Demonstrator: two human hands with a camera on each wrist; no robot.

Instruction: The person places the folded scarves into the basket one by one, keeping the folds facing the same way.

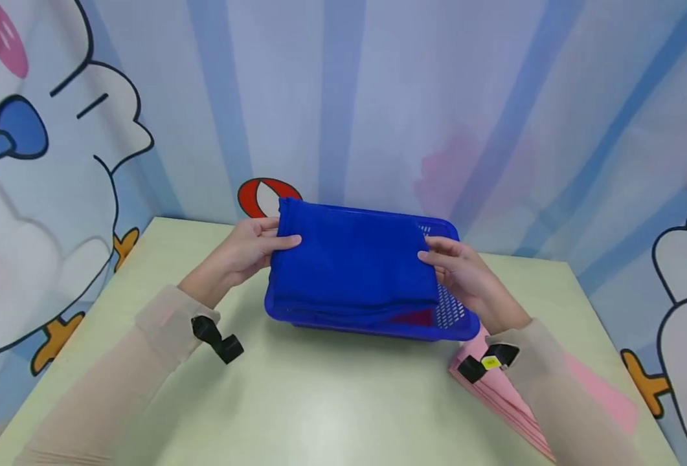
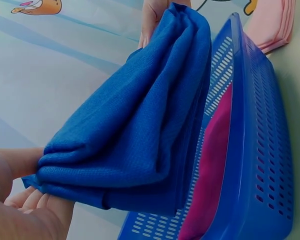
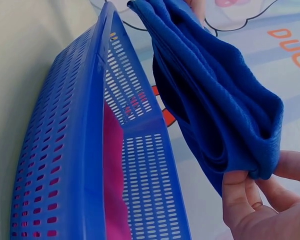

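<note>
A folded blue cloth (image 1: 355, 259) is held by both hands above a blue plastic basket (image 1: 372, 329) with slotted walls. My left hand (image 1: 247, 249) pinches its left end, thumb on top and fingers beneath. At the opposite end my right hand (image 1: 462, 268) pinches the cloth the same way. Loose layered folds of the cloth (image 2: 125, 130) show in the left wrist view. Inside the basket lies a dark pink cloth (image 3: 115, 175), mostly covered by the blue one in the head view.
Folded pink cloth (image 1: 500, 388) lies on the pale table (image 1: 320, 401) at the right, partly under the right forearm. Behind the table hangs a printed backdrop (image 1: 378, 97) with cartoon ducks. Each wrist wears a small black camera.
</note>
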